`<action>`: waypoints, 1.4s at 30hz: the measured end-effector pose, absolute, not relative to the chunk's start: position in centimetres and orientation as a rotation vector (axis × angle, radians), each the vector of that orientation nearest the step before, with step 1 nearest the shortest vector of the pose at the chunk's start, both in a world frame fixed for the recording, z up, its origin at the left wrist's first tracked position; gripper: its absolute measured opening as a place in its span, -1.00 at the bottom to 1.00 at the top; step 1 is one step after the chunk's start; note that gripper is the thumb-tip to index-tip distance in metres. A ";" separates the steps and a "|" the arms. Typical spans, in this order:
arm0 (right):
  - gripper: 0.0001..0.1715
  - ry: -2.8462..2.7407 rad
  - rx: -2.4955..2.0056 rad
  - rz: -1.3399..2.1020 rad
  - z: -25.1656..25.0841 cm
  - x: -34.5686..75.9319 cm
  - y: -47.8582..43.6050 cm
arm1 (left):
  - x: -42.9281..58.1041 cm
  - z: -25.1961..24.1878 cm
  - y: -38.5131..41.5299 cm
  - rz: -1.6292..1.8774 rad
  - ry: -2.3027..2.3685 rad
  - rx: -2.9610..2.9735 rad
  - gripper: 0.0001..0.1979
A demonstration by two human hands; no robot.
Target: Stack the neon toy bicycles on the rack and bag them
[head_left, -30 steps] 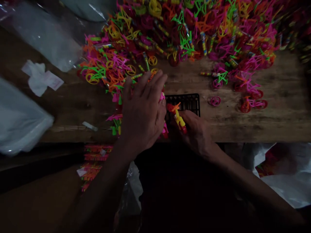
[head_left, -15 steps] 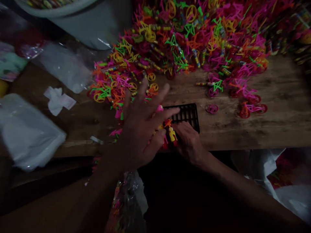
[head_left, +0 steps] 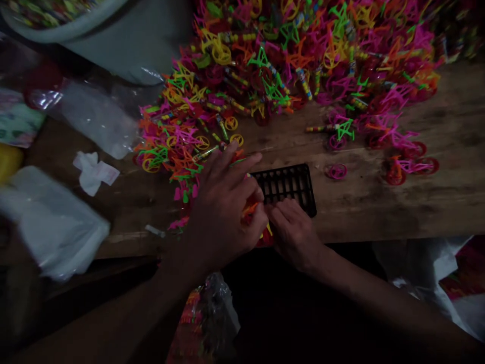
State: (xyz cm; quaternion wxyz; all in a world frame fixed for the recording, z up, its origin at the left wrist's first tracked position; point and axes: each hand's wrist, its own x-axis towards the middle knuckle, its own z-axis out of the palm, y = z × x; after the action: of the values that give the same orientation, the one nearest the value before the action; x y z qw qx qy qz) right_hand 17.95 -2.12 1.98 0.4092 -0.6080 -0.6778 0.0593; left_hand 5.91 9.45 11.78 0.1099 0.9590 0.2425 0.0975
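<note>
At the table's front edge my left hand (head_left: 227,207) has its thumb and index finger pinched together at a small orange plastic toy part (head_left: 250,208), its other fingers stretched forward. My right hand (head_left: 293,232) is closed close beside it, fingers bent, by a yellow and red plastic piece (head_left: 268,231). Most of this toy is hidden by the hands, so its full shape cannot be made out. A black slotted plastic tray (head_left: 308,189) lies just beyond my right fingers. Past my left hand spreads a large heap of colourful plastic toy bicycles (head_left: 273,76).
On the wooden table (head_left: 356,212) lie a loose pink wheel (head_left: 336,172) and a pink toy bicycle (head_left: 411,166) to the right. At left are a white plastic bag (head_left: 60,222), crumpled paper (head_left: 94,172) and a grey bucket (head_left: 132,50). A clear bag (head_left: 222,303) hangs below the edge.
My left fingers, spread before, have drawn in, and thumb and index now meet over the orange part. My right hand stays closed beside it. The camera view has shifted slightly.
</note>
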 end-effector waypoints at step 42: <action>-0.81 -1.073 -1.198 0.556 8.4 27.3 2.9 | 8.3 14.6 12.0 0.633 0.925 1.960 -0.50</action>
State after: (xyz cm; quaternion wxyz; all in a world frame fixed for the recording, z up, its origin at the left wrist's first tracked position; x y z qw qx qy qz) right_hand 27.26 2.88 8.43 0.6594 -0.5293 -0.4740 0.2455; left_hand 8.35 12.04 14.57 0.4276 0.7847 0.3702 0.2535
